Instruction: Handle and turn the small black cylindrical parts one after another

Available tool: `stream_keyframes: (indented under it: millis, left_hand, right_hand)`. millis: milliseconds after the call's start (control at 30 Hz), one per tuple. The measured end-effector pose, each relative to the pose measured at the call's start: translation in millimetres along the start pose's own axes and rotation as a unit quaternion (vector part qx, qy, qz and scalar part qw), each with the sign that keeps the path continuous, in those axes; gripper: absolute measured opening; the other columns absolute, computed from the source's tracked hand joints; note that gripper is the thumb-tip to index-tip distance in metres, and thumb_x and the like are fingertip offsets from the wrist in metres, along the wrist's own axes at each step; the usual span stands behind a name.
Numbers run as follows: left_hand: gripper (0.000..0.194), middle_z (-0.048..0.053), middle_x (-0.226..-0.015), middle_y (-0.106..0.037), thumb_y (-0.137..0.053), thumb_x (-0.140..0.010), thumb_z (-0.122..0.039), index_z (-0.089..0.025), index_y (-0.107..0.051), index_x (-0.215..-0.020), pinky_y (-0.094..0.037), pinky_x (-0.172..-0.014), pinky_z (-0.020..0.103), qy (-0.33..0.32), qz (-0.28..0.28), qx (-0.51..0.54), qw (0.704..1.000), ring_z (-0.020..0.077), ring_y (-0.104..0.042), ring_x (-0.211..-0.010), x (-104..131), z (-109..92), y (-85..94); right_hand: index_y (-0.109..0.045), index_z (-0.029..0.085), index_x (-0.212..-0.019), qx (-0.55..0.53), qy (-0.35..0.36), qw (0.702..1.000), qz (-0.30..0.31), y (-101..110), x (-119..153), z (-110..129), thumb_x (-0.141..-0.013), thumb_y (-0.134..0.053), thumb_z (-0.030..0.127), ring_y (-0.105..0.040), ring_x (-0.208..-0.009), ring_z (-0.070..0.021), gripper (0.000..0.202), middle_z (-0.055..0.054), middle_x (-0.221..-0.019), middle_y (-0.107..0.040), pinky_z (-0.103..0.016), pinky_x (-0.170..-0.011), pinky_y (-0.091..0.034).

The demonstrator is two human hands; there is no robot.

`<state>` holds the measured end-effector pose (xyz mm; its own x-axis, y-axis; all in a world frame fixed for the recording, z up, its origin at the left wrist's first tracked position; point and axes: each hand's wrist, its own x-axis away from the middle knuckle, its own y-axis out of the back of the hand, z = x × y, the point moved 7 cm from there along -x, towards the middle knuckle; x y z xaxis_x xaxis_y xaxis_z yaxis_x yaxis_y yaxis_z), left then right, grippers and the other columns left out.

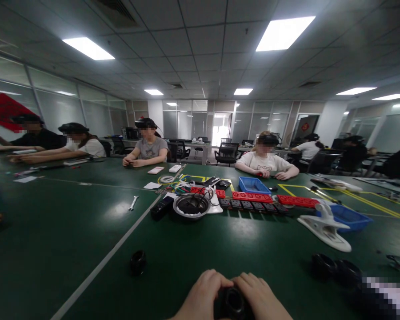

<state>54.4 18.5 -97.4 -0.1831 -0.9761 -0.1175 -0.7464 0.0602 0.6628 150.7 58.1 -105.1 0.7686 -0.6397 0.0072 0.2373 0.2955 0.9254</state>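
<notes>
So both hands, left hand [205, 291] and right hand [258, 293], are curled around a black ring-shaped part [235, 302] over the desk [113, 284].

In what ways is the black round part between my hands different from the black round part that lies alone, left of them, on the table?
The held part is between the left hand and right hand; the loose part rests on the green table, untouched. Fingers cover some of the held part, while none cover the loose part. Both are black and rounded, with an opening.
</notes>
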Motion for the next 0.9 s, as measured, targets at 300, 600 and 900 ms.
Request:
stream_keyframes:
  millis: [300, 600, 900]
  left_hand:
    - [0.039, 0.001, -0.082, -0.052, -0.071, -0.063, -0.036, -0.018, -0.058, -0.096, -0.039, -0.067, 0.025, -0.043, 0.013, -0.008, 0.999, 0.0156, -0.046, -0.072, -2, -1, -0.6]
    - [0.050, 0.005, -0.091, -0.054, -0.070, -0.061, -0.048, -0.017, -0.054, -0.097, -0.039, -0.078, 0.032, -0.033, -0.023, -0.014, 0.999, 0.0205, -0.049, -0.084, -3, 6, -2.7]
    - [0.054, 0.003, -0.080, -0.055, -0.056, -0.067, -0.064, -0.021, -0.060, -0.098, -0.039, -0.070, 0.027, -0.083, -0.004, -0.010, 0.996, 0.0176, -0.048, -0.075, -3, -1, 3.0]
  right_hand:
    - [-0.058, 0.018, -0.071, -0.040, 0.064, 0.997, 0.004, 11, 2, 5, -0.071, -0.062, 0.041, -0.051, -0.071, -0.0167, 0.023, -0.001, -0.075, -0.058, -0.026, -0.064, -0.036]
    - [-0.056, 0.021, -0.094, -0.026, 0.063, 0.998, -0.003, -6, -2, -9, -0.067, -0.062, 0.045, -0.053, -0.086, -0.0262, 0.037, -0.009, -0.096, -0.059, -0.035, -0.075, -0.038]
    - [-0.060, 0.018, -0.075, -0.081, 0.071, 0.994, 0.023, 11, 1, 5, -0.072, -0.060, 0.038, -0.051, -0.073, -0.0170, 0.020, -0.001, -0.075, -0.057, -0.026, -0.068, -0.037]
